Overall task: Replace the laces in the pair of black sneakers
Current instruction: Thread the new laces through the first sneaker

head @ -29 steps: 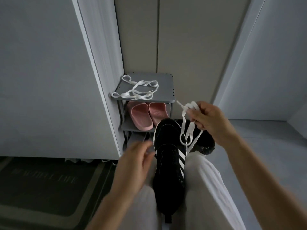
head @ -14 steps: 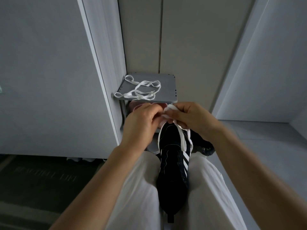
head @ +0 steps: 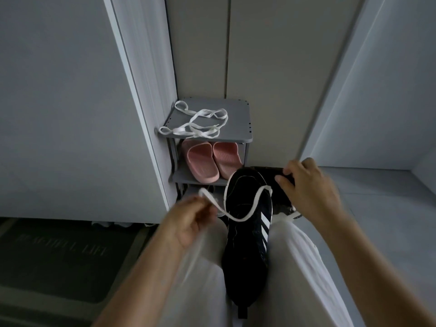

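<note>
A black sneaker [head: 247, 244] with white stripes lies between my knees, toe pointing away. My left hand [head: 186, 223] pinches one end of a white lace [head: 238, 218], which curves across the shoe's front. My right hand [head: 306, 192] reaches over the second black sneaker [head: 278, 185] on the floor behind, fingertips touching it; whether it grips is unclear. More loose white laces [head: 195, 123] lie on the top of the grey shoe rack [head: 238, 128].
Pink slippers [head: 212, 161] sit on the rack's middle shelf. A white door frame [head: 141, 114] stands to the left, walls behind and to the right. A dark doormat [head: 59, 256] covers the floor at lower left. My legs in white trousers [head: 295, 267] flank the sneaker.
My hands, joined at the lace half a second ago, have parted. The left hand drew the lace down to the left; the right hand let go and moved right to the second sneaker.
</note>
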